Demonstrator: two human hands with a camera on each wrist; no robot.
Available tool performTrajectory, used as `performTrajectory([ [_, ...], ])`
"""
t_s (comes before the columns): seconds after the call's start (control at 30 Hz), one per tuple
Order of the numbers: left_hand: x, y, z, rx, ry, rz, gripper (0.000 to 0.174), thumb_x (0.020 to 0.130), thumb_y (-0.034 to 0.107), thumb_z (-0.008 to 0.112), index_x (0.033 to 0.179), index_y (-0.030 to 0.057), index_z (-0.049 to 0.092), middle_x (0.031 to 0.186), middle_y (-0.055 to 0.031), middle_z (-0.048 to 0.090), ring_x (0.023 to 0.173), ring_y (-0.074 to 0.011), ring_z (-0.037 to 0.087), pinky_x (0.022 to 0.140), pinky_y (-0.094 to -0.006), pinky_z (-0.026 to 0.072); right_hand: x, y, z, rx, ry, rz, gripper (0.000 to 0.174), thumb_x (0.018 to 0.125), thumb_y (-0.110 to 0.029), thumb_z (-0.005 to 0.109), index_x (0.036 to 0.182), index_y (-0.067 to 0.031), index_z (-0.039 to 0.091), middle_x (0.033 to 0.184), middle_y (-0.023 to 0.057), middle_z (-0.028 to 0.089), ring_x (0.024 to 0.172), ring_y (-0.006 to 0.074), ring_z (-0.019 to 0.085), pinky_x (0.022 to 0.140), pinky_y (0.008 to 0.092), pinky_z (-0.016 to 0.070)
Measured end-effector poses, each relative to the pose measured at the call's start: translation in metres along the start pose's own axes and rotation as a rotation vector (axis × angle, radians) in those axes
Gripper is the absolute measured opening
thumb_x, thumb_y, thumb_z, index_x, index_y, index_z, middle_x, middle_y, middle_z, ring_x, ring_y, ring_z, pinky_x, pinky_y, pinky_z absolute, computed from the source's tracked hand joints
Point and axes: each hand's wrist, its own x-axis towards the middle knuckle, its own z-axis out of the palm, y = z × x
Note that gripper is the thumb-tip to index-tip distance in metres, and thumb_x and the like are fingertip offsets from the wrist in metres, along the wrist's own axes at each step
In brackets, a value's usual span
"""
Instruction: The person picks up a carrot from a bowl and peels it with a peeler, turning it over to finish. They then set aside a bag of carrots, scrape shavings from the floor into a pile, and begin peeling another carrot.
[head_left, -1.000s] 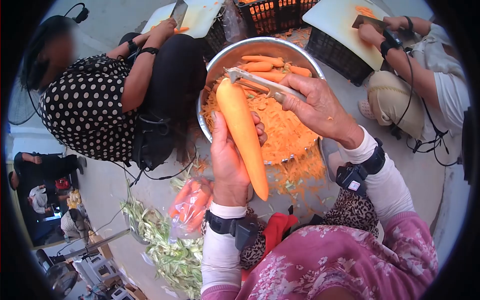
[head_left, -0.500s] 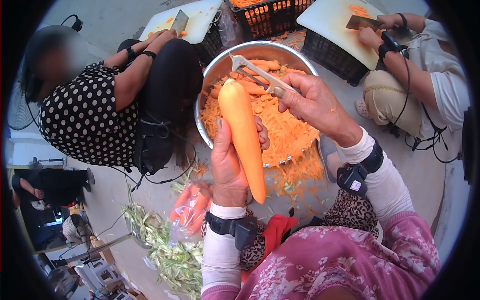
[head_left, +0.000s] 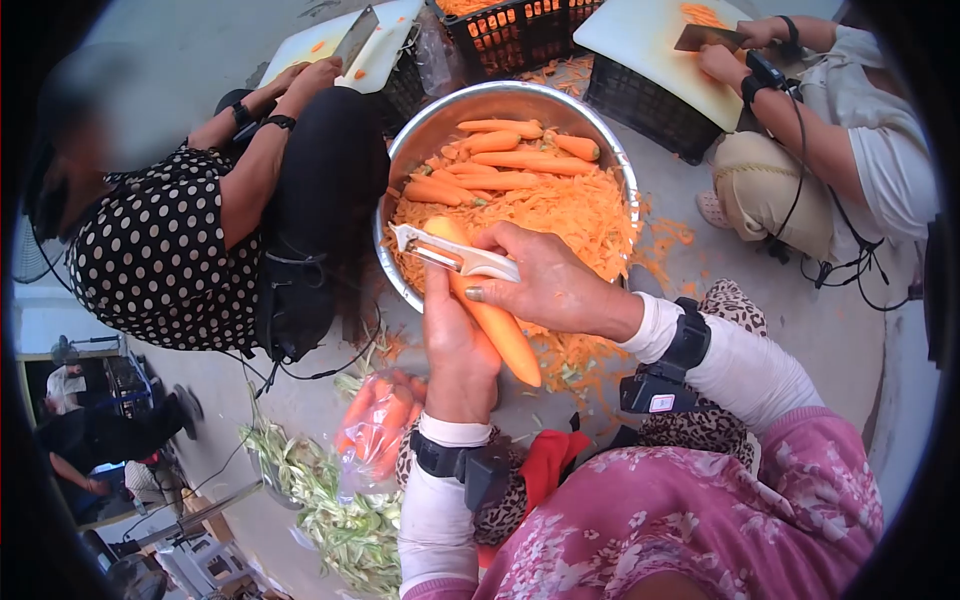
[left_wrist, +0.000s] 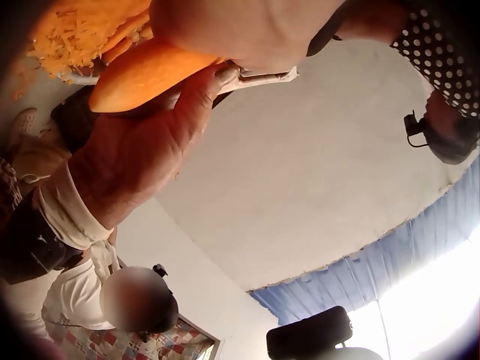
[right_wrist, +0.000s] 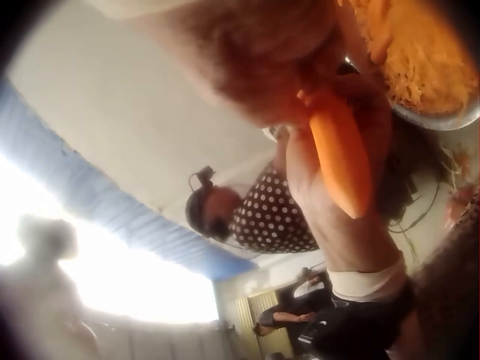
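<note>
My left hand (head_left: 455, 350) holds a thick orange carrot (head_left: 508, 345) from below, its tip slanting down to the right. Between thumb and fingers, my right hand (head_left: 560, 285) grips a pale-handled peeler (head_left: 488, 264), whose metal blade lies across the carrot's upper part. In the left wrist view the carrot (left_wrist: 142, 79) points left, with the right hand (left_wrist: 150, 154) just under it. The right wrist view shows the carrot (right_wrist: 341, 157) lying along the left palm. Behind the hands, a big metal basin (head_left: 632, 190) holds several whole carrots (head_left: 515, 160) on orange shavings (head_left: 545, 215).
A clear bag of carrots (head_left: 380, 425) and pale green husks (head_left: 345, 525) lie on the floor at lower left. Two people with knives work at cutting boards (head_left: 385, 40) (head_left: 640, 45) on black crates. Another black crate (head_left: 515, 40) stands behind the basin. Shavings litter the floor.
The right hand has come down and left, bringing the peeler from beyond the carrot's thick end onto its upper part. The carrot has sunk a little, and more of the basin shows.
</note>
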Motion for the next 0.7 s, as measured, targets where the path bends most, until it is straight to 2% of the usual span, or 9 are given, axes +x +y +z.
performTrajectory([
  [0.13,-0.003,0.004,0.002,-0.022,0.026,0.048,0.042,0.100,0.038,0.030,0.124,0.0080,0.048,0.120,-0.0109,0.055,0.109,-0.0261,0.055,0.095,-0.0413,0.0446,0.000,-0.001,0.008,0.008,0.048,-0.035,0.032,0.082,-0.020,0.064,0.105,0.0009,0.055,0.095,0.0189,0.063,0.088,0.0291,0.064,0.076,0.0361,0.0491],
  [0.2,-0.003,0.006,0.002,-0.007,0.067,0.078,0.042,0.100,0.038,0.030,0.124,0.0079,0.049,0.118,-0.0106,0.055,0.108,-0.0257,0.055,0.095,-0.0417,0.0447,0.000,-0.002,0.011,0.040,0.032,-0.014,0.030,0.082,-0.020,0.062,0.096,0.0049,0.054,0.086,0.0252,0.061,0.083,0.0389,0.062,0.071,0.0427,0.0477],
  [0.23,0.000,0.006,-0.002,-0.024,0.074,0.098,0.040,0.100,0.035,0.031,0.123,0.0075,0.049,0.116,-0.0105,0.056,0.106,-0.0258,0.056,0.093,-0.0414,0.0454,0.000,0.001,0.014,0.029,0.024,-0.018,0.030,0.083,-0.022,0.061,0.092,0.0057,0.055,0.082,0.0262,0.061,0.080,0.0400,0.062,0.069,0.0438,0.0475],
  [0.37,0.001,0.011,-0.011,0.005,0.055,0.168,0.037,0.097,0.031,0.034,0.120,0.0067,0.050,0.112,-0.0106,0.057,0.102,-0.0259,0.057,0.090,-0.0411,0.0470,0.000,0.000,0.015,0.018,-0.036,0.006,0.032,0.082,-0.024,0.062,0.089,0.0064,0.056,0.080,0.0263,0.061,0.077,0.0399,0.062,0.067,0.0438,0.0479],
  [0.57,0.005,0.015,-0.018,0.020,0.100,0.200,0.038,0.097,0.033,0.034,0.120,0.0068,0.050,0.111,-0.0106,0.057,0.101,-0.0265,0.057,0.088,-0.0427,0.0480,-0.001,-0.005,0.014,0.039,-0.150,0.045,0.045,0.074,-0.034,0.069,0.089,0.0071,0.059,0.081,0.0256,0.063,0.076,0.0347,0.065,0.068,0.0406,0.0491],
  [0.63,0.005,0.015,-0.020,0.015,0.100,0.192,0.038,0.097,0.033,0.034,0.120,0.0068,0.050,0.111,-0.0107,0.057,0.101,-0.0266,0.057,0.088,-0.0430,0.0481,-0.001,-0.006,0.013,-0.003,-0.200,0.088,0.045,0.073,-0.033,0.073,0.094,0.0036,0.059,0.084,0.0198,0.064,0.079,0.0281,0.065,0.069,0.0362,0.0491],
  [0.7,0.004,0.014,-0.019,0.003,0.103,0.194,0.039,0.097,0.033,0.034,0.121,0.0068,0.051,0.114,-0.0107,0.056,0.102,-0.0271,0.057,0.089,-0.0431,0.0477,-0.001,0.001,0.016,0.018,-0.193,0.063,0.045,0.073,-0.032,0.074,0.095,0.0038,0.059,0.084,0.0187,0.064,0.079,0.0262,0.065,0.069,0.0352,0.0489],
])
